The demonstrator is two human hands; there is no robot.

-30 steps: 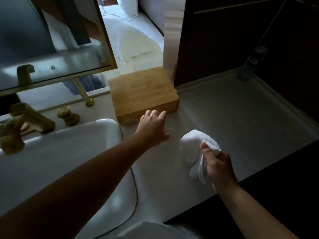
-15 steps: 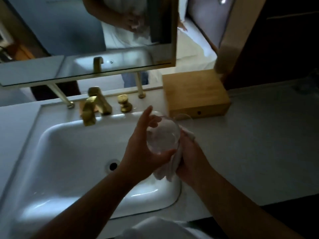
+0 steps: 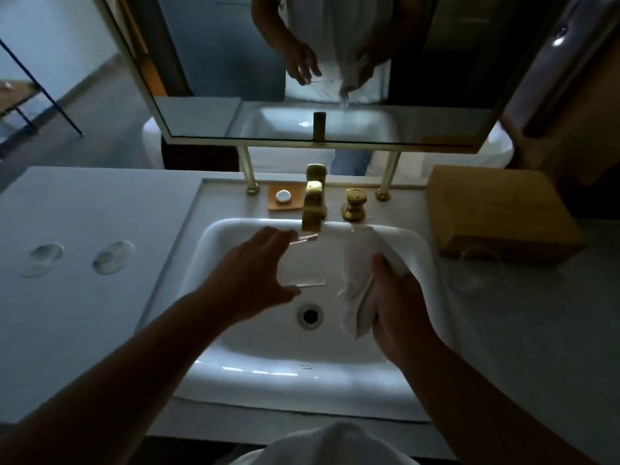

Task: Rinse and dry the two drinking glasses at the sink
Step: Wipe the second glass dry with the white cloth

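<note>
My left hand (image 3: 250, 275) grips a clear drinking glass (image 3: 303, 263) over the white sink basin (image 3: 235, 347), just below the gold faucet spout (image 3: 312, 209). No water stream shows. My right hand (image 3: 397, 305) holds a crumpled white cloth (image 3: 360, 280) beside the glass, over the basin's right half. A second clear glass (image 3: 478, 268) stands on the counter to the right, in front of the wooden box.
A wooden box (image 3: 496, 209) sits on the right counter. A gold tap knob (image 3: 355, 203) and an orange soap dish (image 3: 284, 198) stand behind the basin. Two round clear lids or coasters (image 3: 79, 258) lie on the left counter. A mirror (image 3: 318, 62) hangs above.
My left hand picked a glass off the right counter and carried it left over the basin under the spout. The right hand with the cloth followed, now apart from the glass.
</note>
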